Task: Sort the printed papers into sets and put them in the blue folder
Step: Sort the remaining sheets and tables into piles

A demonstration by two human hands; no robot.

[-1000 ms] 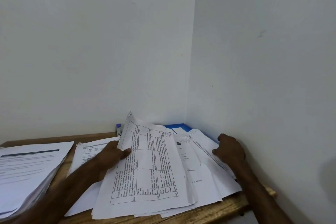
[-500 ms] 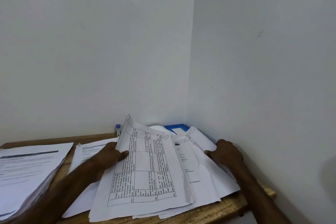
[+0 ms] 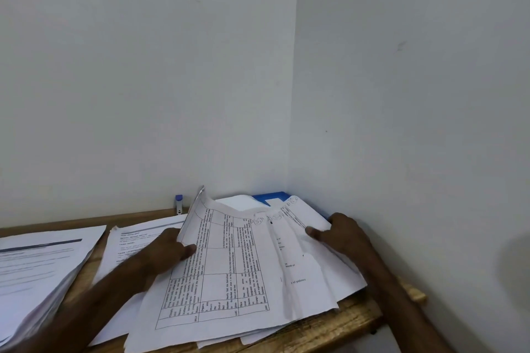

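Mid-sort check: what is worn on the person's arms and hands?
Nothing worn shows. The left hand and right hand are ungloved; the left forearm and right forearm are bare to the frame's edge, no sleeve, watch or bracelet. The printed papers cover part of each hand, so rings cannot be ruled out.

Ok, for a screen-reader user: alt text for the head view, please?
The left hand grips a gridded sheet while the right hand holds more printed papers over a blue folder, on a wooden table in a white corner.
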